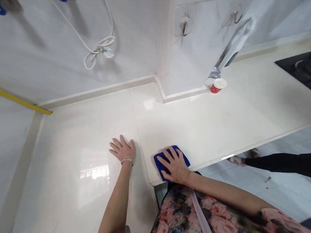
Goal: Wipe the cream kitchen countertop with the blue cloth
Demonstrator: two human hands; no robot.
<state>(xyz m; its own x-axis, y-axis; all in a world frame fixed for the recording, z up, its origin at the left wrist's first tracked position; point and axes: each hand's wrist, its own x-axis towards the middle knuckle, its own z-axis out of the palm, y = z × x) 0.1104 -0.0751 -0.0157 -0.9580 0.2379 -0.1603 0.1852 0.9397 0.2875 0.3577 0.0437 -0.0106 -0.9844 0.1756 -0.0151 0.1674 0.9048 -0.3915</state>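
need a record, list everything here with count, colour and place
cloth: one, blue, under right hand
countertop: one, white, centre
paper cup: one, red and white, on countertop
walls: several, pale, behind countertop
wall hooks: two, brownish, upper right
cord: one, white, upper left
pipe: one, yellow, left
round fittings: two, blue, top left
apparent cooktop: one, black, far right
floor: one, pale, right
another person's leg: at least one, black trousers, right
floral top: one, multicoloured, bottom
bracelet: one, silver, left wrist
left hand: one, bare, on countertop
right hand: one, bare, on cloth
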